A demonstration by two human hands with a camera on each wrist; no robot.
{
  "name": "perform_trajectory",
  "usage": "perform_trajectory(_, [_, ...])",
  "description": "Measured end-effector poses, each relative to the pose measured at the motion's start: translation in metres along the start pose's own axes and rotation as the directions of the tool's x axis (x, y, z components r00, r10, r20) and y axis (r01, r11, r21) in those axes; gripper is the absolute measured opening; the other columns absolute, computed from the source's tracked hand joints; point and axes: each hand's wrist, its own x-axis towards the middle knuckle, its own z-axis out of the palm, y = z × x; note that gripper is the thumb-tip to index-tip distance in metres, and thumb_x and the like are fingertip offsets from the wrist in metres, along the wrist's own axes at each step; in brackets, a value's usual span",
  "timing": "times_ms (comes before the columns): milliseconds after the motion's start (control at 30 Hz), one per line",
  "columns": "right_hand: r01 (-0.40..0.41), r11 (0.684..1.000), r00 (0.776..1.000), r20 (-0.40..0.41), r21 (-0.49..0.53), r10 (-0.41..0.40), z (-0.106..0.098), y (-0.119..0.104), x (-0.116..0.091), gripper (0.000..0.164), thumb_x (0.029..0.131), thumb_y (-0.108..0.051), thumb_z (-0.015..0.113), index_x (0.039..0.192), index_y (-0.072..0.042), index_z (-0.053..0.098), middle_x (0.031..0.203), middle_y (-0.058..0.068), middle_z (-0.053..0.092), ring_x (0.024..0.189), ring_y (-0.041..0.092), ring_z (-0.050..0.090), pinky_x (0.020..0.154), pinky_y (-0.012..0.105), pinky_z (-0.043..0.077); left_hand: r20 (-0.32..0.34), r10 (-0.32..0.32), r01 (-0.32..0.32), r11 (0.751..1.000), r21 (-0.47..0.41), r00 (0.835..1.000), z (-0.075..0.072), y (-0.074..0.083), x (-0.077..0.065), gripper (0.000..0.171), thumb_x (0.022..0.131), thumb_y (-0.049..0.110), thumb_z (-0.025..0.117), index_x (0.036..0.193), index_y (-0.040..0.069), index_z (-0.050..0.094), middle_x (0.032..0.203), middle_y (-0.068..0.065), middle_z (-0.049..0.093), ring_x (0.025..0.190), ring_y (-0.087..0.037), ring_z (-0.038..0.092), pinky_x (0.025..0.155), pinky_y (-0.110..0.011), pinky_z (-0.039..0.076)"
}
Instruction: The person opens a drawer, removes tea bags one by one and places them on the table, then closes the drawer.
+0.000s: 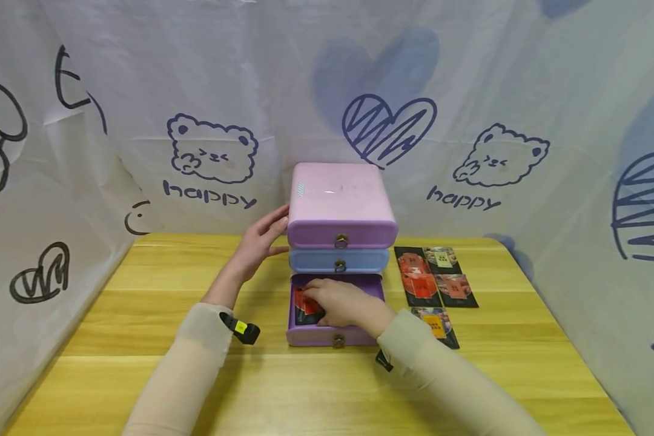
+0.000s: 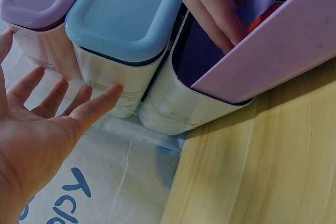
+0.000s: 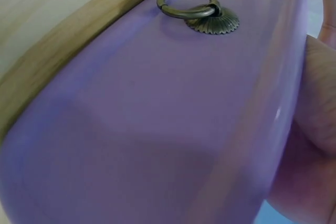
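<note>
A small three-tier drawer cabinet [image 1: 335, 194] stands on the table, pink on top. Its bottom purple drawer [image 1: 300, 336] is pulled out. Inside, at the drawer's left, is a black-and-red packet [image 1: 307, 309]. My right hand [image 1: 342, 303] reaches into the drawer, its bent fingers and thumb at the packet; the fingertips are partly hidden. In the left wrist view, fingers of the right hand [image 2: 210, 9] dip behind the drawer front. My left hand [image 1: 257, 245] is spread beside the cabinet's left side, fingers extended; the left wrist view shows its palm [image 2: 37, 145].
Right of the cabinet lie several flat packets, among them a red one [image 1: 421, 287] and one with a yellow label [image 1: 436, 325]. The blue middle drawer [image 1: 310, 261] and purple top drawer [image 1: 313, 235] are closed. A printed cloth [image 1: 305, 79] hangs behind the wooden table [image 1: 283, 387].
</note>
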Motion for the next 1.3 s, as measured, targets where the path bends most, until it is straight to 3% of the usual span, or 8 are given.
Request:
perform_trajectory(933, [0.058, 0.998, 0.998, -0.017, 0.015, -0.058, 0.010, 0.003, 0.007, 0.058, 0.087, -0.023, 0.087, 0.138, -0.006, 0.065, 0.141, 0.010, 0.059, 0.127, 0.024, 0.061, 0.109, 0.033, 0.052, 0.000, -0.003, 0.003, 1.000, -0.002, 1.000, 0.002, -0.002, 0.000, 0.059, 0.109, 0.041, 0.053, 0.162, 0.020, 0.039, 0.166, -0.004, 0.038, 0.141, -0.035, 0.048, 0.104, -0.058, 0.054])
perform_trajectory(1300, [0.008, 0.999, 1.000, 0.016, 0.054, -0.009, 0.010, 0.003, 0.013, 0.060, 0.092, -0.025, 0.083, 0.144, -0.007, 0.061, 0.147, 0.011, 0.056, 0.130, 0.024, 0.059, 0.112, 0.035, 0.050, 0.000, -0.006, 0.006, 1.000, -0.011, 1.000, -0.001, -0.002, 0.000, 0.059, 0.109, 0.040, 0.054, 0.162, 0.019, 0.039, 0.167, -0.005, 0.037, 0.141, -0.035, 0.047, 0.105, -0.057, 0.054])
